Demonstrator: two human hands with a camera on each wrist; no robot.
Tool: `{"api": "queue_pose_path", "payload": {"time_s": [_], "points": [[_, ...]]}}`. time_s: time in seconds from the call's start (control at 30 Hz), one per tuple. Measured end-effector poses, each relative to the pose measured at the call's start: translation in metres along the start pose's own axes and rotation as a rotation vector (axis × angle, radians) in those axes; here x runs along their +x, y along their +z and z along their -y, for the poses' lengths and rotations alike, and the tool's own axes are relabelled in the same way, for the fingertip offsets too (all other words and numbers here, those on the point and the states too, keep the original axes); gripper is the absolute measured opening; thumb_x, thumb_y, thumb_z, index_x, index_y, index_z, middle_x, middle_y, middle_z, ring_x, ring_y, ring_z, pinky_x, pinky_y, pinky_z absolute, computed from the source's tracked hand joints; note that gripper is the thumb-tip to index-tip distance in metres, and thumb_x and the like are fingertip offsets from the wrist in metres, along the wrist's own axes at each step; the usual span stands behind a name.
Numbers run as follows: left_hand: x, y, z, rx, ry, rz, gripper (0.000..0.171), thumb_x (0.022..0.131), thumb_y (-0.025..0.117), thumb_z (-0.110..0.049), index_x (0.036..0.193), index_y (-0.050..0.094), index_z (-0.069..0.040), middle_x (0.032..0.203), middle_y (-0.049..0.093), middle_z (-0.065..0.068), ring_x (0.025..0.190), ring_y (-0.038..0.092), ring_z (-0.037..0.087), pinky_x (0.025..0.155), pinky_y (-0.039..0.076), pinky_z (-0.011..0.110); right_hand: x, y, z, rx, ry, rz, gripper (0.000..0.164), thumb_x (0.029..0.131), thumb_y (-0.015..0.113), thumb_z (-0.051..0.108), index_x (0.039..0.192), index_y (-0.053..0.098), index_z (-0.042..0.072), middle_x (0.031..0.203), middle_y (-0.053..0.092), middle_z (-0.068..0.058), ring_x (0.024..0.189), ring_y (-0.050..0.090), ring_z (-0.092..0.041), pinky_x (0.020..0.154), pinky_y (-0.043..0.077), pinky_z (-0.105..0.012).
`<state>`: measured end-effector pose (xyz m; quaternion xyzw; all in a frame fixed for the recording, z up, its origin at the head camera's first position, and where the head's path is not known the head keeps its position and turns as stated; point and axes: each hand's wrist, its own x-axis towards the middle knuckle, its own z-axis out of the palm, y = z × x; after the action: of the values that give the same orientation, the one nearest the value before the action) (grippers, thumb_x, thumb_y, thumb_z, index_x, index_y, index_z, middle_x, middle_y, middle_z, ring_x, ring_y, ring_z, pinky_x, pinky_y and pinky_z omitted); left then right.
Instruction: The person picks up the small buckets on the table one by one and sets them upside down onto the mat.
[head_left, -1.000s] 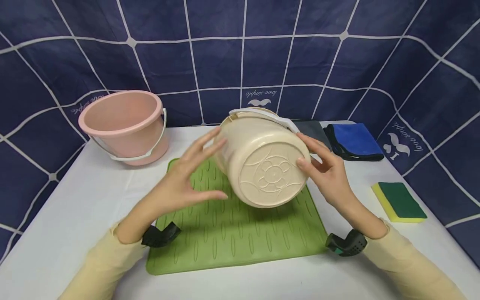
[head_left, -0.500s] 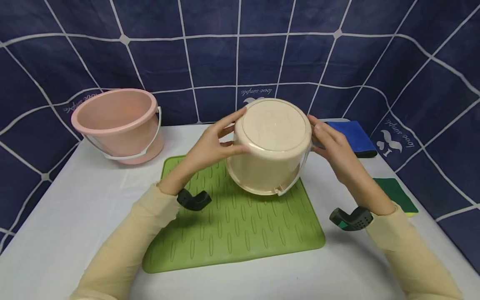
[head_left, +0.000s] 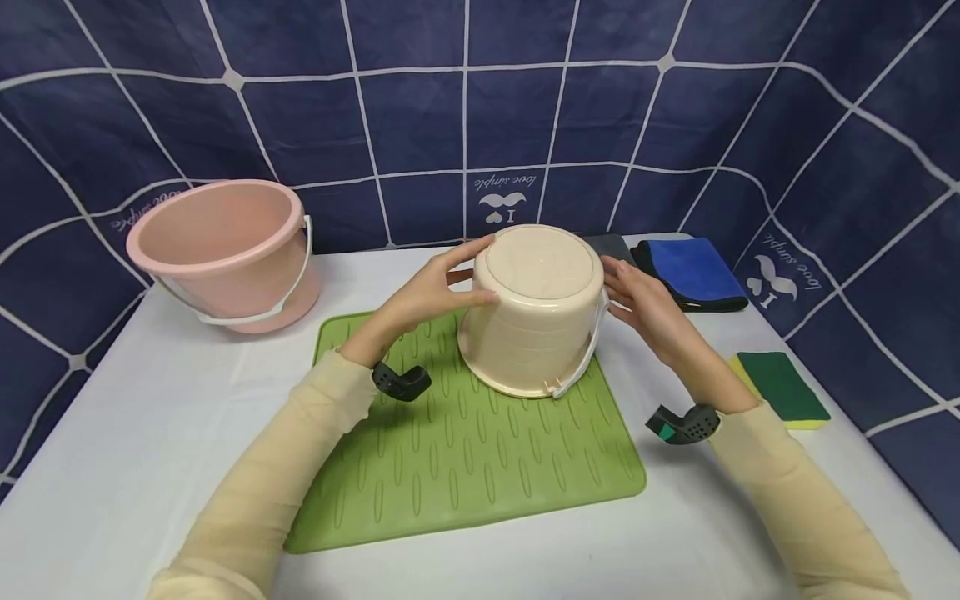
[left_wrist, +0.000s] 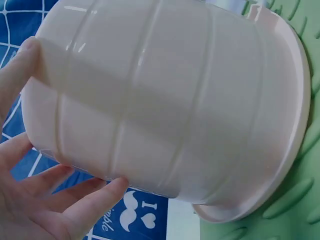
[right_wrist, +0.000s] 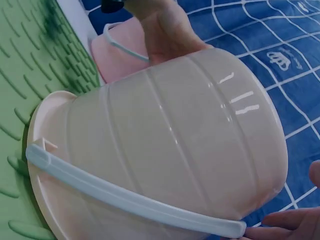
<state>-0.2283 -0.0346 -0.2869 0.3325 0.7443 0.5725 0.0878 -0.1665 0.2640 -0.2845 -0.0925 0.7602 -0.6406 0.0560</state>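
A cream bucket [head_left: 525, 333] stands upside down on the green ridged mat [head_left: 465, 475], rim down and base up. My left hand [head_left: 431, 296] holds it at the left, thumb on the near side near the base and fingers round the far side. Across the bucket, my right hand [head_left: 648, 312] has its fingers extended close beside the upper right edge. In the right wrist view, the fingertips [right_wrist: 265, 231] meet the white handle [right_wrist: 135, 200], which slants up the bucket's side; the thumb stands away from the wall.
A pink bucket [head_left: 247, 283] with a white handle stands upright at the back left. At the right lie a folded blue cloth [head_left: 693, 267], a dark grey cloth [head_left: 611, 247] and a green and yellow sponge [head_left: 783, 387]. A navy checked curtain [head_left: 420, 117] hangs behind.
The cream bucket has turned from lying tilted, base toward me, to upside down and come down on the mat. My left hand has closed in on its side; my right hand's fingers have straightened.
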Motion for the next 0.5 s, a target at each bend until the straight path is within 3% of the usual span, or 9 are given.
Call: {"api": "queue_pose_path", "payload": {"time_s": [0.13, 0.27, 0.37, 0.5], "points": [[-0.004, -0.002, 0.002, 0.066, 0.005, 0.024, 0.078, 0.084, 0.071, -0.014, 0.148, 0.028, -0.016, 0.15, 0.025, -0.004, 0.131, 0.034, 0.024, 0.1, 0.035, 0.038, 0.0, -0.002, -0.004, -0.015, 0.019, 0.019, 0.066, 0.102, 0.028, 0.043, 0.149, 0.01, 0.0, 0.152, 0.014, -0.019, 0.137, 0.016, -0.029, 0.106, 0.019, -0.046], [-0.02, -0.012, -0.008, 0.236, 0.033, -0.007, 0.079, 0.085, 0.071, -0.022, 0.149, 0.025, -0.021, 0.151, 0.022, -0.003, 0.134, 0.028, 0.024, 0.104, 0.029, 0.045, -0.003, -0.009, -0.015, -0.02, 0.09, 0.033, 0.067, 0.101, 0.026, 0.044, 0.149, 0.006, 0.001, 0.153, 0.007, -0.016, 0.139, 0.009, -0.028, 0.107, 0.015, -0.046], [-0.041, -0.033, -0.021, 0.361, 0.092, -0.052, 0.077, 0.084, 0.072, -0.019, 0.148, 0.029, -0.018, 0.151, 0.023, 0.001, 0.135, 0.024, 0.021, 0.105, 0.025, 0.046, -0.005, -0.017, -0.033, 0.03, 0.156, 0.04, 0.068, 0.102, 0.025, 0.044, 0.148, 0.004, -0.002, 0.153, 0.003, -0.018, 0.139, 0.005, -0.03, 0.107, 0.014, -0.046], [-0.078, -0.075, -0.036, 0.438, 0.155, -0.152, 0.069, 0.083, 0.072, -0.006, 0.143, 0.039, -0.012, 0.148, 0.032, 0.004, 0.134, 0.026, 0.016, 0.107, 0.024, 0.038, -0.007, -0.021, -0.06, 0.142, 0.255, 0.031, 0.068, 0.102, 0.025, 0.041, 0.146, 0.0, -0.004, 0.151, -0.001, -0.024, 0.137, 0.004, -0.034, 0.107, 0.016, -0.042]]}}
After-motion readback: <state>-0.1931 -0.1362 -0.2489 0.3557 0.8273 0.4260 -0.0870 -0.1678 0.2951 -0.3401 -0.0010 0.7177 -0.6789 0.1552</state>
